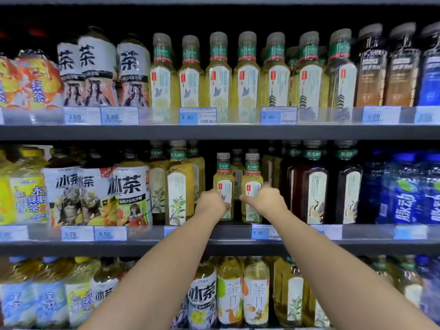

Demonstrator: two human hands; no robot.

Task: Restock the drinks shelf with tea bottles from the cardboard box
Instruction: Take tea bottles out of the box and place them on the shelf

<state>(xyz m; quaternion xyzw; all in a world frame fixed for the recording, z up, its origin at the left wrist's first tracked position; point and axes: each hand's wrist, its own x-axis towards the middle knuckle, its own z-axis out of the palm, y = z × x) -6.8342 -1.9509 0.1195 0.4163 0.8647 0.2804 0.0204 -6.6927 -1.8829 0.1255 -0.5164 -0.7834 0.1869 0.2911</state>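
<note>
Two small yellow-green tea bottles with green neck bands stand side by side in a gap on the middle shelf. My left hand is wrapped around the lower body of the left tea bottle. My right hand grips the right tea bottle the same way. Both bottles are upright, set back from the shelf's front edge. A third like bottle shows behind them. The cardboard box is out of view.
Larger tea bottles stand left of the gap and dark tea bottles right of it. A price tag hangs on the shelf edge below my right hand. The upper shelf and the lower shelf rows are packed with drinks.
</note>
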